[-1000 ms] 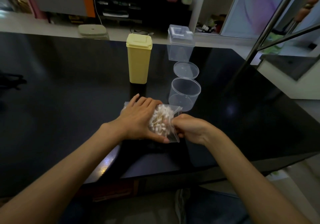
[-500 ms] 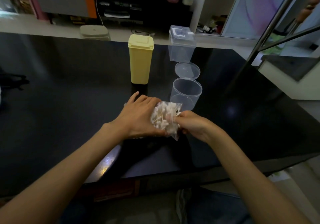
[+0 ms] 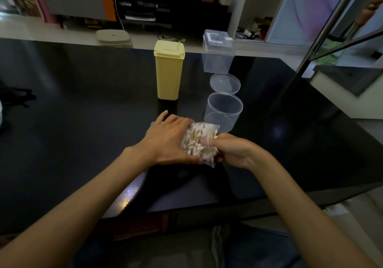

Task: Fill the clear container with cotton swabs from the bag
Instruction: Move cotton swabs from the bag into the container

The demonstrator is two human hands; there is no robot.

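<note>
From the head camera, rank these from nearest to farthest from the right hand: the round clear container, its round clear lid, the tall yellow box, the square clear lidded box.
1. Round clear container, just beyond the right hand.
2. Round clear lid, lying behind it.
3. Tall yellow box, beyond and leftward; close to the lid's rank.
4. Square clear lidded box, at the far edge.

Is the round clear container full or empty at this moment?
Empty. The round clear container stands open, its bare bottom showing through; the cotton swabs are all inside the bag.
</note>
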